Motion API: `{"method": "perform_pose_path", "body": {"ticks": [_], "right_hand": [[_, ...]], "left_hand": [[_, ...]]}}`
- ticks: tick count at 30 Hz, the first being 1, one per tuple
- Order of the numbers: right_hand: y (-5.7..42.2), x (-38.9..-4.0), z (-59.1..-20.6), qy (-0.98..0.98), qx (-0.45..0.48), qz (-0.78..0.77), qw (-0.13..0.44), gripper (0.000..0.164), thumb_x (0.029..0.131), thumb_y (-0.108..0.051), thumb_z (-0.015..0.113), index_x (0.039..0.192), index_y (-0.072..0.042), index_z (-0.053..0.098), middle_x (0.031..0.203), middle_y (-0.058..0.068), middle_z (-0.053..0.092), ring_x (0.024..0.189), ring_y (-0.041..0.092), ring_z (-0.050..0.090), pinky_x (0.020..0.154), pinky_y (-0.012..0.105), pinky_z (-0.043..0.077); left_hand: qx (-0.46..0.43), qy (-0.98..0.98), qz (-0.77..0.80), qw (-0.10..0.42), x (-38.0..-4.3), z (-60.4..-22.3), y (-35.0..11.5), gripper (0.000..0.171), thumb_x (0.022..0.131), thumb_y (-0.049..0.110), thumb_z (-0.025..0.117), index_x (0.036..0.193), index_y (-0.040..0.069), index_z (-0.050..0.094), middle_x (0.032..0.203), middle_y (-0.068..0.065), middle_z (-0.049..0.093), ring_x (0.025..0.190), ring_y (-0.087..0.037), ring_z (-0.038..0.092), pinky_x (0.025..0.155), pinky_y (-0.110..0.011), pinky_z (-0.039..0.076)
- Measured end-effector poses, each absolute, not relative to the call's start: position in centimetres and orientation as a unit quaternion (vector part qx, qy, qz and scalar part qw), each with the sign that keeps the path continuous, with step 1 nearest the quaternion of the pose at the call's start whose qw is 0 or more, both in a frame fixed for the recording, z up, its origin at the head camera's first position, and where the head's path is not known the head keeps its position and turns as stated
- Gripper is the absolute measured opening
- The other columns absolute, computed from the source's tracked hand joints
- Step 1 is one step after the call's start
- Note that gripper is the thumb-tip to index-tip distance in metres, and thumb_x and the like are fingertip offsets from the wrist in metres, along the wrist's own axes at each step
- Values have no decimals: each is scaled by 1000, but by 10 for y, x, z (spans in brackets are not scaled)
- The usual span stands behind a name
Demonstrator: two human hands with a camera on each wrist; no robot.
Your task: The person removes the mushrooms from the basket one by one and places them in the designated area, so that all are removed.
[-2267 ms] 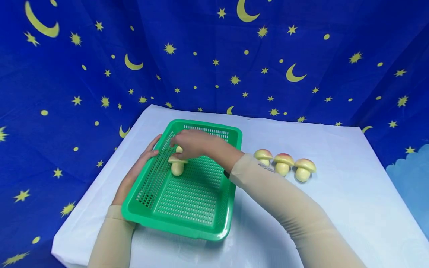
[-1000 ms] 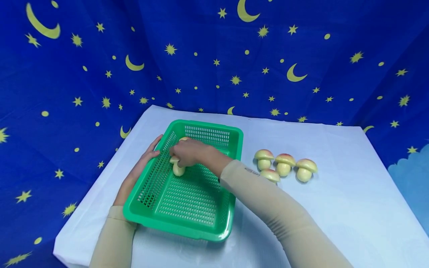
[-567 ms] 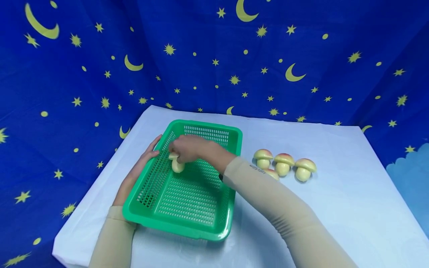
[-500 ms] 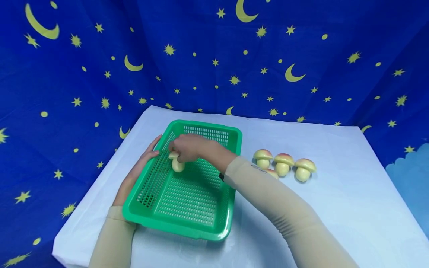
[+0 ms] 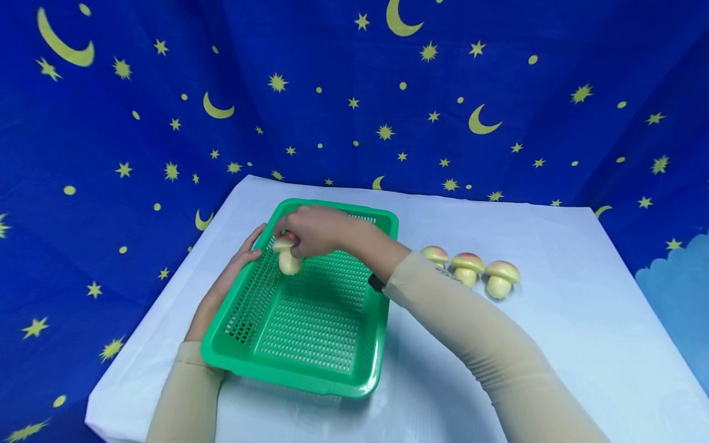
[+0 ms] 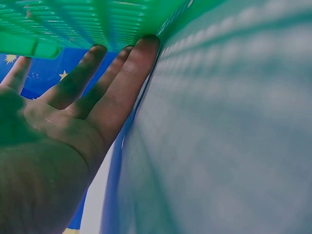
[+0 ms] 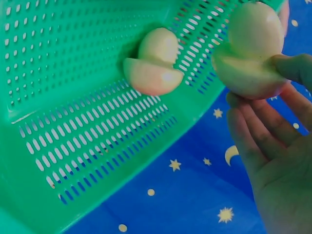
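Observation:
My right hand (image 5: 318,231) pinches a cream toy mushroom (image 5: 289,263) with a pinkish cap, inside the green basket (image 5: 318,386) near its left wall. In the right wrist view, thumb and fingers hold that mushroom by its cap, stem upward in that view. A second mushroom (image 7: 155,73) lies in the basket's corner there; in the head view my right hand hides it. My left hand (image 5: 235,264) rests against the outside of the basket's left wall. In the left wrist view its fingers (image 6: 119,92) are nearly straight and touch the green plastic.
Right of the basket, several more toy mushrooms stand on the white-covered table (image 5: 554,344), such as the rightmost mushroom (image 5: 501,280). My right sleeve (image 5: 471,326) crosses the basket's right rim and partly covers them. Behind the table hangs a blue star-patterned curtain (image 5: 332,37).
My right hand has risen slightly toward the basket's far left, carrying the mushroom up with it. My right sleeve now covers the nearest table mushroom. The left hand stays in place.

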State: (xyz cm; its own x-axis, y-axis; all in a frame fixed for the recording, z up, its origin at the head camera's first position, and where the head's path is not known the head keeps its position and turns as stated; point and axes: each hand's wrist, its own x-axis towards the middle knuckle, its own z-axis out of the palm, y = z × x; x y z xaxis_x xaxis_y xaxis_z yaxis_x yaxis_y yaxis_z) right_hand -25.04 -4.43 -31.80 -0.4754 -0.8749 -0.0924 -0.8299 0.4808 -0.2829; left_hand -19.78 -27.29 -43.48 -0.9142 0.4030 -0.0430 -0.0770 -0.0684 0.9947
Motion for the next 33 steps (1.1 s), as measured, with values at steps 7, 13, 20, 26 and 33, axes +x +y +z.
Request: {"method": "perform_pose_path", "body": {"ticks": [7, 13, 20, 26, 33], "right_hand": [[-27, -248, -304, 853, -500, -123, 82, 36, 90, -18, 63, 126, -18, 61, 92, -8, 57, 76, 12, 48, 67, 27, 41], [-11, -249, -298, 858, -495, -122, 61, 30, 90, -20, 62, 120, -23, 62, 89, -7, 56, 78, 9, 48, 68, 25, 41], [7, -253, -302, 855, -491, -161, 55, 34, 89, -19, 64, 123, -18, 63, 93, -5, 57, 83, 12, 50, 71, 27, 42], [21, -255, -302, 854, -487, -181, 33, 38, 88, -20, 64, 126, -16, 62, 101, -7, 59, 85, 14, 53, 72, 26, 44], [40, -252, -299, 859, -474, -192, 19, 38, 89, -21, 64, 126, -17, 62, 113, -7, 60, 82, 12, 52, 68, 27, 44]], "left_hand": [[124, 653, 727, 170, -198, -434, -272, 57, 106, 20, 28, 156, 27, 1, 160, -7, 3, 143, -28, 12, 103, -23, 34], [123, 647, 731, 175, -198, -434, -272, 57, 106, 23, 28, 156, 30, 1, 160, -4, 3, 142, -28, 13, 105, -27, 33], [113, 664, 720, 170, -199, -434, -270, 58, 106, 23, 30, 156, 30, 1, 160, -5, 1, 143, -30, 10, 109, -36, 26], [115, 661, 722, 168, -198, -434, -270, 58, 106, 23, 29, 156, 31, 1, 160, -4, 1, 143, -29, 9, 112, -42, 20], [114, 658, 725, 168, -199, -436, -271, 58, 106, 23, 29, 156, 31, 2, 160, -3, 1, 143, -28, 9, 113, -43, 18]]}}
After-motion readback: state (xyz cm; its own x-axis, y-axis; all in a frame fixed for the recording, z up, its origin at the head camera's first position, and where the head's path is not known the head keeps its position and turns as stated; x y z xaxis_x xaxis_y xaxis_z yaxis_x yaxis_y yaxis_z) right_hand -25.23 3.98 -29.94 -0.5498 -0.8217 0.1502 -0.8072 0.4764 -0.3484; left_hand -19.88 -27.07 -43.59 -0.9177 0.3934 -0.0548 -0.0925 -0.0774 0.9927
